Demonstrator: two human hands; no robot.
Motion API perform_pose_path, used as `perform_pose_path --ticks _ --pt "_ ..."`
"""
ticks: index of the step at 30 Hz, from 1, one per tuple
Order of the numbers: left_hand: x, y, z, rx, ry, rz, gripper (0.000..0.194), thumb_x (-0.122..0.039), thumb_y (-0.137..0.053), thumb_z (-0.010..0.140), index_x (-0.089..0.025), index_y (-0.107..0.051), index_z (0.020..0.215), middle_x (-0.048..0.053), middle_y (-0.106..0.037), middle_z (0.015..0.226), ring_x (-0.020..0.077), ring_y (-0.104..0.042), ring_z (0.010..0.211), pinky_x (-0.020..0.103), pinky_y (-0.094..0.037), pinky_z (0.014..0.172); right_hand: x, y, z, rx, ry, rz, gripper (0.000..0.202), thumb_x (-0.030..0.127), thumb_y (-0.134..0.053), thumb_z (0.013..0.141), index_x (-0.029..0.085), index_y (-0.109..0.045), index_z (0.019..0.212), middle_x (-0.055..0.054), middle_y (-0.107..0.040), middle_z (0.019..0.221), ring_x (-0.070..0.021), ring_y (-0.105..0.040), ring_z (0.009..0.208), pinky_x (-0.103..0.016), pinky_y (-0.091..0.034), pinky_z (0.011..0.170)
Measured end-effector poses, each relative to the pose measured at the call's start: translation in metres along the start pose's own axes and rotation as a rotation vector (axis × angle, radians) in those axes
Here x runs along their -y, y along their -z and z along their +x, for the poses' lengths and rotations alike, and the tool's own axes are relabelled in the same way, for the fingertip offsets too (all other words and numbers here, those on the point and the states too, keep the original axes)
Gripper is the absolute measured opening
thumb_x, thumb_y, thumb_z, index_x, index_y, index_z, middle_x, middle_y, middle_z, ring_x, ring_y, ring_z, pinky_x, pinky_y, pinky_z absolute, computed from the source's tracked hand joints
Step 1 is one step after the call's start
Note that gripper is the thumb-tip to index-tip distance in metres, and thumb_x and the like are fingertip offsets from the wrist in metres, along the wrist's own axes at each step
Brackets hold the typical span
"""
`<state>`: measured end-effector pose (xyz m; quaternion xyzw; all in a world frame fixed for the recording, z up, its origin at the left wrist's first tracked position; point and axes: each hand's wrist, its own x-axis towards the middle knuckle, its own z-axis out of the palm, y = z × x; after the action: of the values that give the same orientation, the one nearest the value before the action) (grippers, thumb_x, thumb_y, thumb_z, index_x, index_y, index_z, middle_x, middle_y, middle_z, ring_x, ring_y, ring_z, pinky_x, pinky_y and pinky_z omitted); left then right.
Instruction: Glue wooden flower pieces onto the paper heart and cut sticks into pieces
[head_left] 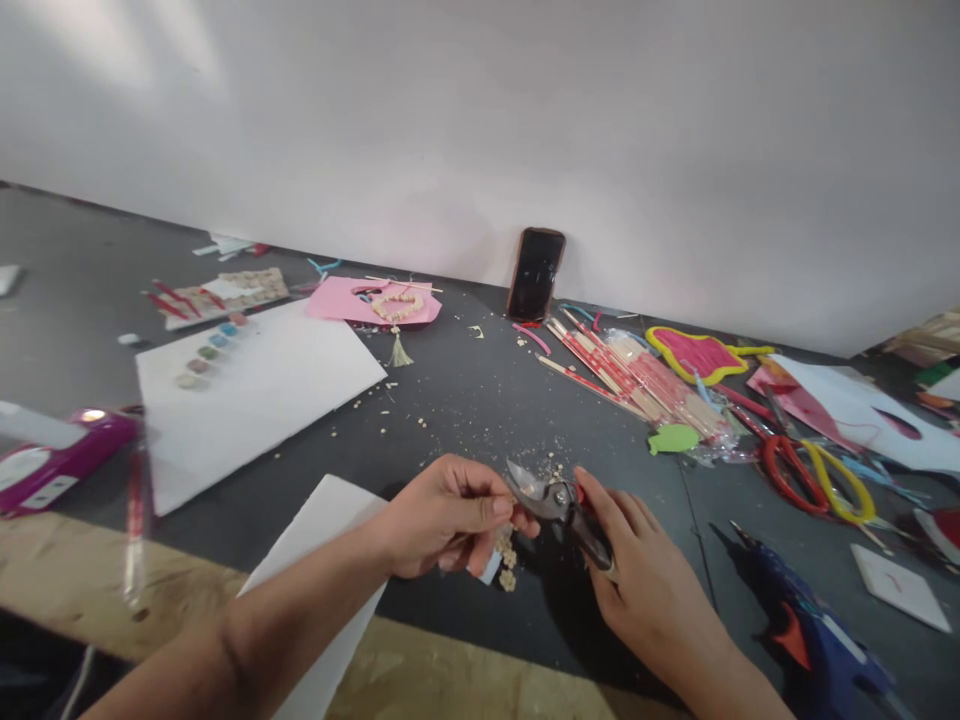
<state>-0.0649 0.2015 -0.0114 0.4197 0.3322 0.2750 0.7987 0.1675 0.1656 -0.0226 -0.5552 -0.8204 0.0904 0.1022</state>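
Observation:
My right hand (pixel 652 570) is wrapped round the handles of a pair of pruning shears (pixel 559 500), whose curved blade points up and left. The blade tip reaches the fingertips of my left hand (pixel 454 515). My left fingers are pinched together there, and what they hold is too small and too covered to make out. Just below them, several small flower-shaped wooden pieces (pixel 508 565) lie beside a bit of pale paper. Crumbs and chips (pixel 555 462) are scattered on the dark tabletop around the shears.
Behind stand a phone (pixel 536 275) leaning on the wall and a beaded bracelet (pixel 397 305) on pink card. Packaged chopsticks (pixel 622 370), red-handled scissors (pixel 795 475) and a blue glue gun (pixel 817 630) lie right. White sheets (pixel 247 400) and a purple tool (pixel 67 460) lie left.

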Motion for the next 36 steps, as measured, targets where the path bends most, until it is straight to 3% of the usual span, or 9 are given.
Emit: perform_pose_path --ticks 10,16,24,36 --pt "0.004 -0.001 0.004 -0.182 -0.037 0.143 0.028 -0.038 -0.063 0.078 -0.011 -0.064 0.077 -0.003 -0.056 0.043 0.0017 -0.037 0.028 0.012 -0.027 0.03 0.003 -0.002 -0.002 0.087 -0.087 -0.024 0.059 0.01 -0.042 0.076 0.015 -0.032 0.133 -0.012 -0.057 0.106 -0.0237 -0.057 0.093 -0.039 -0.048 0.081" --pt "-0.003 -0.012 0.001 -0.337 -0.123 0.262 0.016 -0.025 -0.067 0.072 -0.013 -0.06 0.064 -0.003 -0.059 0.049 0.0062 -0.053 0.042 0.015 -0.044 0.043 0.004 0.002 0.0 -0.01 -0.072 -0.105 0.063 0.01 -0.046 0.074 0.017 -0.03 0.135 -0.011 -0.056 0.105 -0.0246 -0.053 0.094 -0.041 -0.045 0.084" --pt "-0.003 -0.009 -0.001 -0.274 -0.124 0.334 0.022 -0.029 -0.06 0.077 -0.012 -0.061 0.064 0.001 -0.064 0.052 0.0042 -0.046 0.033 0.014 -0.034 0.035 0.0 0.001 0.001 -0.001 -0.039 -0.166 0.076 0.006 -0.046 0.066 0.022 -0.026 0.138 -0.008 -0.057 0.114 -0.0258 -0.051 0.098 -0.044 -0.044 0.082" --pt "0.005 -0.008 0.002 -0.147 -0.048 -0.026 0.034 -0.042 -0.069 0.071 -0.008 -0.066 0.07 0.002 -0.061 0.044 0.0042 -0.043 0.028 0.012 -0.031 0.027 -0.001 -0.002 0.0 0.0 0.003 -0.063 0.079 0.004 -0.045 0.065 0.021 -0.024 0.139 -0.009 -0.055 0.116 -0.0241 -0.053 0.1 -0.041 -0.045 0.088"
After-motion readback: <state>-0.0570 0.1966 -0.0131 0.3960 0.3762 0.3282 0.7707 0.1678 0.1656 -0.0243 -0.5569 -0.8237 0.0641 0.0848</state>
